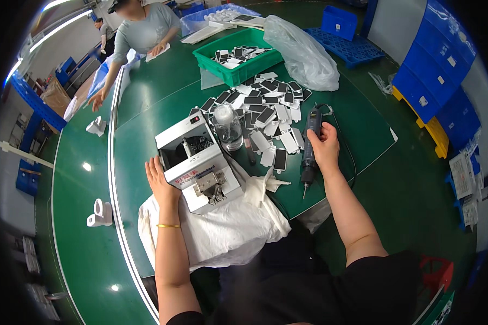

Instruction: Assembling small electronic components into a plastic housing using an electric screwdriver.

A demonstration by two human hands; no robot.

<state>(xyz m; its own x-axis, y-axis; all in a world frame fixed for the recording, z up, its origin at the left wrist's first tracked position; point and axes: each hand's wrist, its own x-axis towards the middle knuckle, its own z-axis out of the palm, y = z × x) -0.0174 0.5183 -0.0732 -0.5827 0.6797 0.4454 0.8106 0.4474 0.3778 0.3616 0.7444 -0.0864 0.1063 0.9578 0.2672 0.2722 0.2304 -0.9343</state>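
My left hand point(164, 183) lies with fingers stretched out against the left side of a white screw feeder point(200, 176). Dark small screws point(199, 143) fill part of its open tray. In my right hand point(325, 145) is a black electric screwdriver point(310, 146), its thin bit pointing toward me over the green table point(287, 197). The fingers curl at its right side; its cable point(352, 149) loops beyond them. Between both hands stands a clear plastic bottle point(229, 130) beside the feeder. Many flat white and black rectangular pieces point(265, 115) lie loose past it.
A white cloth point(222, 238) lies under the feeder. A green crate point(236, 73) holds more pieces, next to a clear plastic bag point(303, 54). On the left conveyor belt point(81, 260) sit white plastic parts point(99, 214). A co-worker point(146, 32) reaches over its far end. Blue bins point(431, 59) stand right.
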